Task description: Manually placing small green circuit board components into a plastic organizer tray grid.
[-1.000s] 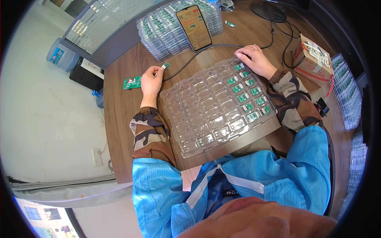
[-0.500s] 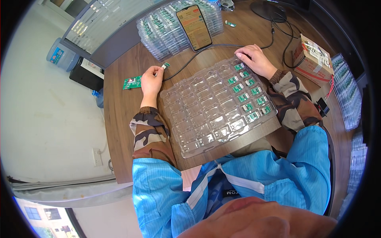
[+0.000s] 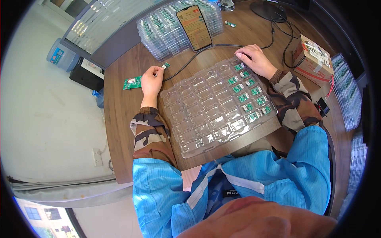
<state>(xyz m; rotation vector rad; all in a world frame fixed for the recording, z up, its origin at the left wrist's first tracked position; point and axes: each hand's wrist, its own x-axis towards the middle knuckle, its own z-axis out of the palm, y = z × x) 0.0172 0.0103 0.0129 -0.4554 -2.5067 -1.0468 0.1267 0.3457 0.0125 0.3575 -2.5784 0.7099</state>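
My left hand point(image 3: 151, 81) pinches a small green circuit board point(image 3: 166, 65) between thumb and fingers, close to the end of a black cable point(image 3: 174, 75). Just left of that hand lies a larger green circuit board point(image 3: 137, 82) with a lit red display, partly hidden behind the fingers. My right hand point(image 3: 257, 60) rests at the far right corner of a clear plastic blister tray point(image 3: 202, 95), fingers stretched and holding nothing. Several small green boards point(image 3: 243, 97) sit in the tray's right-hand pockets; its other pockets hold none.
Behind the tray, a phone point(image 3: 194, 28) leans against stacked clear trays point(image 3: 162, 31) filled with boards. One loose board point(image 3: 230, 23) lies beyond it. A cardboard box point(image 3: 313, 59) stands at the right, beside more stacked trays point(image 3: 346, 91) and black cables.
The red display on the larger board looks different, with more of it lit. Both hands and the tray stay in place.
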